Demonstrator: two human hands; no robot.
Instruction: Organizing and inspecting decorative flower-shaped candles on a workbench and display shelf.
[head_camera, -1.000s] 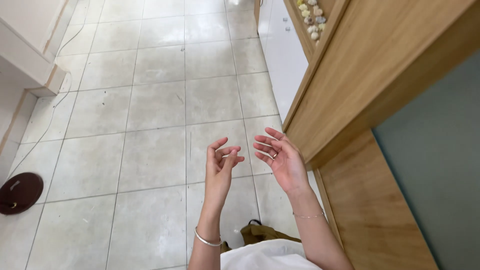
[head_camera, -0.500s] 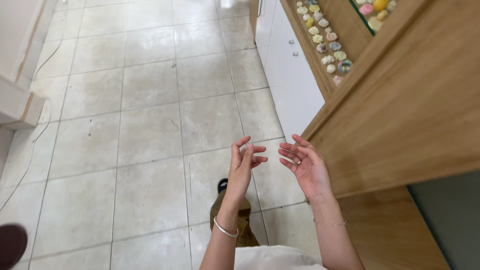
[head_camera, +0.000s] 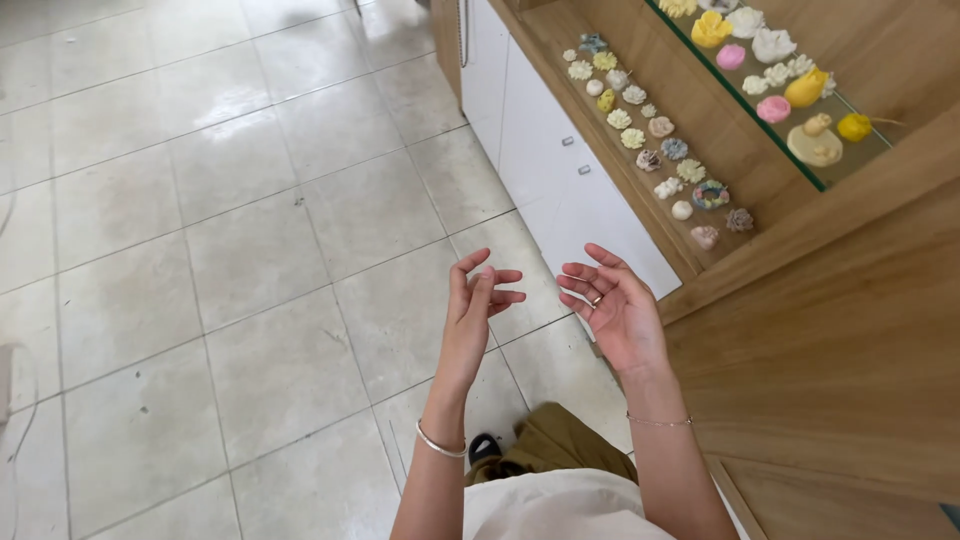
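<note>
Both hands are sitting a little higher and more central in the frame than half a second ago, and the view is tilting further toward the shelves, so more of the glass shelf is showing at the upper right while the dark object at the lower left edge is gone from sight.

Pale floor tiles (head_camera: 200, 250) are filling the left half of the frame. At lower centre the left hand (head_camera: 472, 310) is raised with its fingers loosely curled and spread, gripping nothing, a silver bangle (head_camera: 440, 443) circling its wrist. Just beside it, apart and not touching, the right hand (head_camera: 618, 308) is turned palm-up with fingers fanned wide, also empty, wearing a ring (head_camera: 596, 299) and a thin bracelet (head_camera: 658, 421).

Up and to the right, small flower-shaped pieces (head_camera: 650, 140) in pale colours are lying in rows along the wooden shelf (head_camera: 720, 120), above white cabinet doors (head_camera: 560, 170). At the upper right corner, yellow, pink and white moulded pieces (head_camera: 780, 70) are resting on the glass shelf (head_camera: 760, 135), well apart from both hands
</note>
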